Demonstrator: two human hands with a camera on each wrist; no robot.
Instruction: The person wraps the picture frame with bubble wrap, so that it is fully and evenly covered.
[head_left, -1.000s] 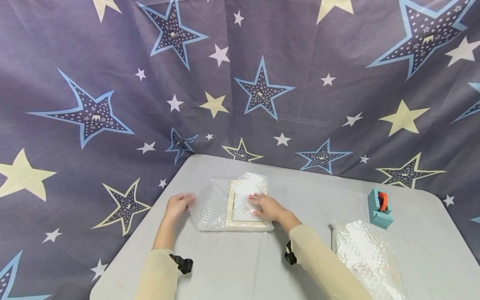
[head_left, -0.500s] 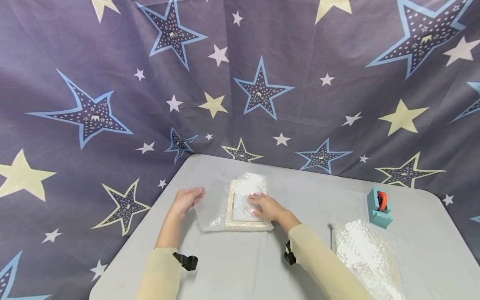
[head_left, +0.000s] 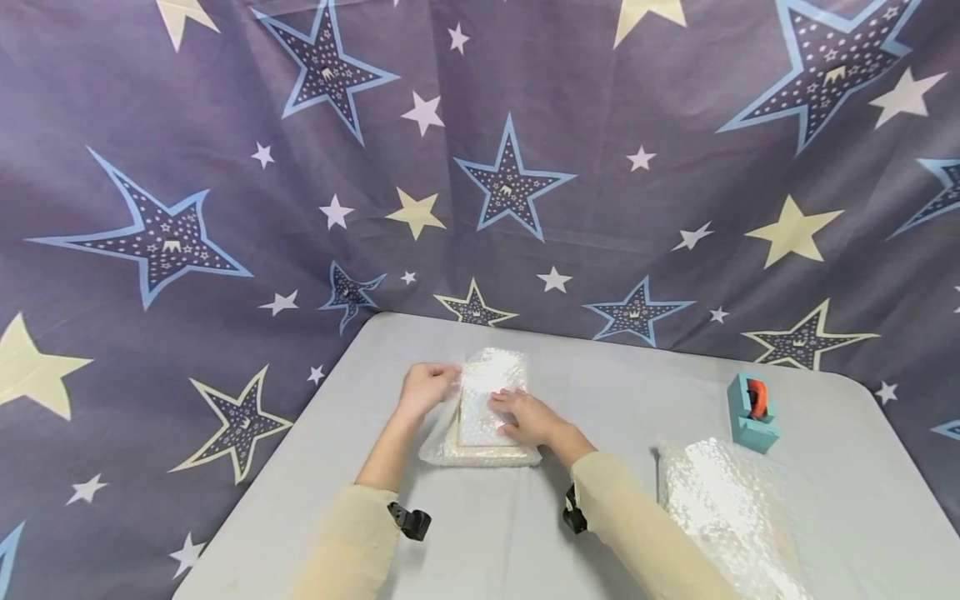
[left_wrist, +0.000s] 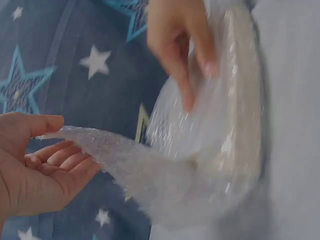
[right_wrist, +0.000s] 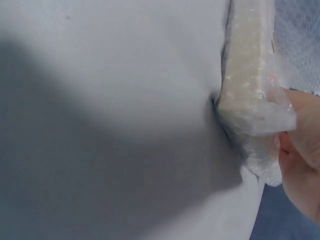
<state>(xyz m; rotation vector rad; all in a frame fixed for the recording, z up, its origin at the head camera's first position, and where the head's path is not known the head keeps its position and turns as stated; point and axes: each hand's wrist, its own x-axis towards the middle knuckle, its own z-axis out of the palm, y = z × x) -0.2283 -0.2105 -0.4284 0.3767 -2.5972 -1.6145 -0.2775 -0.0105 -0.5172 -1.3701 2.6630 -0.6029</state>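
The thumb and index finger of the left hand (left_wrist: 47, 170) pinch the edge of a sheet of bubble wrap (left_wrist: 135, 170) and hold it up off the table, the other fingers loosely curled below. The fingers of the right hand (head_left: 528, 418) are spread and rest on top of the wrapped package, thumb apart from the rest. Under these hands, near the middle of the table (head_left: 480, 533) and towards its far side, lies one flat cream frame (right_wrist: 245, 65), film around its thick edge. Its near edge runs left to right; the narrower film-covered panel (head_left: 480, 421) on top has its long axis pointing away from the person, towards the curtain. The lifted sheet rises from the left side.

Farther out are two pale sleeves (head_left: 637, 521), with one black camera (head_left: 410, 521) at the left wrist and another (head_left: 574, 510) at the right. Well to the right lie one bubble-wrapped bundle (head_left: 723, 508) and, just beyond it, one teal tape dispenser (head_left: 752, 429) with one orange roll (head_left: 758, 398). One star-patterned curtain (head_left: 675, 200) hangs behind everything
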